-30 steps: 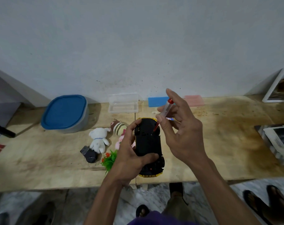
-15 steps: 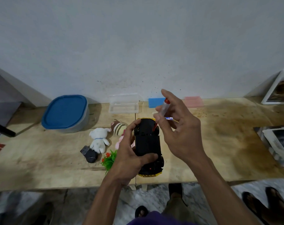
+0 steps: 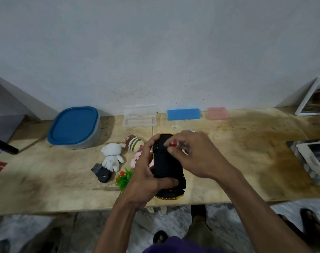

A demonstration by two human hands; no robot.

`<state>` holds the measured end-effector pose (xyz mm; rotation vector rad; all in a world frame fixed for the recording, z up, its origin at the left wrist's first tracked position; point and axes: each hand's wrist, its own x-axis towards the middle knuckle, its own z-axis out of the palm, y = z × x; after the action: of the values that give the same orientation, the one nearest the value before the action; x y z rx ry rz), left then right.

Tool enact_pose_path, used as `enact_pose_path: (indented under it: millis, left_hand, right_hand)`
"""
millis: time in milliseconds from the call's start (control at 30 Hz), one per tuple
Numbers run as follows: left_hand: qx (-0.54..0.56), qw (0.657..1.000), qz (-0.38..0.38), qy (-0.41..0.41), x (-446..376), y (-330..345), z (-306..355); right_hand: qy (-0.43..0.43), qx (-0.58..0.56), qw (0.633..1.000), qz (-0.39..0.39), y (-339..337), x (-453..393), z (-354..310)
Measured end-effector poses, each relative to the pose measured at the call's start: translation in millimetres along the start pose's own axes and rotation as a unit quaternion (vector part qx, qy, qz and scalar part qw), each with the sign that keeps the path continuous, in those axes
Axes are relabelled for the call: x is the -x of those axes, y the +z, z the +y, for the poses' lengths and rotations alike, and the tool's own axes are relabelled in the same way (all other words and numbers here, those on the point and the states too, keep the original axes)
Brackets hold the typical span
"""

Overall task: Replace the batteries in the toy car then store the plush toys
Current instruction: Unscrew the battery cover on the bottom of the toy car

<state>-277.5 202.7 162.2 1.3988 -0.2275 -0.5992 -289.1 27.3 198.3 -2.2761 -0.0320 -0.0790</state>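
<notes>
The toy car (image 3: 166, 165) lies upside down, black underside up, yellow body showing at both ends. My left hand (image 3: 146, 176) grips it from the left side. My right hand (image 3: 193, 154) hovers over the car's far end and holds a small screwdriver (image 3: 177, 144) with a clear handle and red cap, now lying nearly flat. Left of the car lie a white plush (image 3: 112, 157), a striped brown plush (image 3: 134, 143) and a pink plush (image 3: 137, 158), partly hidden by my left hand.
A grey tub with a blue lid (image 3: 74, 127) stands at the back left. A clear open case (image 3: 140, 116), a blue box (image 3: 183, 114) and a pink box (image 3: 218, 113) line the wall. A dark small object (image 3: 101, 172) and a green plastic plant (image 3: 124, 178) lie near the plushes. Picture frames (image 3: 312, 157) sit right.
My right hand has dropped lower over the car and tipped the screwdriver from upright to nearly flat. My left hand keeps its grip on the car.
</notes>
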Motion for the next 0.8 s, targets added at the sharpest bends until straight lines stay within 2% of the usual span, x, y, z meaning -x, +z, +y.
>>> enact_pose_path:
  millis: [67,200,567,700,800]
  left_hand:
    - [-0.001,1.000,-0.005,0.002,0.4,0.7,1.6]
    - [-0.010,1.000,0.001,0.001,0.0,0.1,2.5]
    - [-0.003,1.000,0.024,-0.019,-1.4,-8.1,-8.2]
    - [-0.007,0.999,0.030,-0.029,-3.5,-14.5,-9.9]
    - [-0.013,0.999,0.023,-0.030,-6.0,-16.6,-11.9]
  right_hand:
    - [0.011,0.057,0.998,-0.038,4.2,-0.2,-2.3]
    - [0.029,0.085,0.995,-0.051,7.5,-1.3,-7.8]
    - [0.056,0.029,0.997,-0.052,13.4,2.3,-6.2]
    - [0.067,-0.011,0.998,-0.014,22.6,6.5,-0.9]
    - [0.131,-0.101,0.985,0.049,30.9,7.6,6.2]
